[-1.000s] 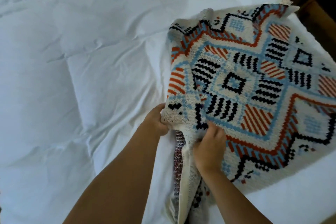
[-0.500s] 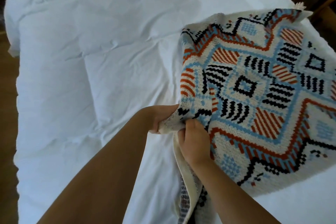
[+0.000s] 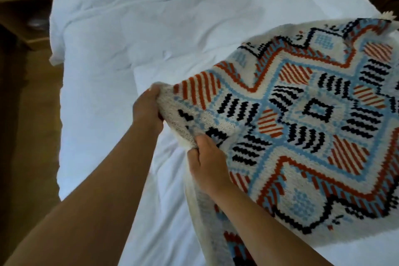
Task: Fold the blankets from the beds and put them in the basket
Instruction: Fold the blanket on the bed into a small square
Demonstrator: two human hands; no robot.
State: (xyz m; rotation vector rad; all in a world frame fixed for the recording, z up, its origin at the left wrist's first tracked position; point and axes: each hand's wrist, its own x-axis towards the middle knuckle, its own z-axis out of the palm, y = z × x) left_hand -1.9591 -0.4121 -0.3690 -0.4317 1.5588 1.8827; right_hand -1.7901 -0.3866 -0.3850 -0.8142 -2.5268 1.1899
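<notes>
A knitted blanket (image 3: 302, 127) with orange, blue and black geometric patterns on white lies partly lifted over the right side of a bed with a white duvet (image 3: 151, 39). My left hand (image 3: 146, 110) grips the blanket's near left corner, raised off the duvet. My right hand (image 3: 207, 164) pinches the same edge a little nearer to me, thumb on top. A fold of the blanket hangs down below my right wrist. No basket is in view.
The bed's left edge runs down the picture, with brown floor (image 3: 28, 136) beside it. A dark wooden bedside table (image 3: 23, 19) stands at the upper left. Dark furniture shows at the top right corner.
Both hands have moved left and up with the blanket's edge, and have spread apart along it. The view has swung left, showing the floor and the bedside table.
</notes>
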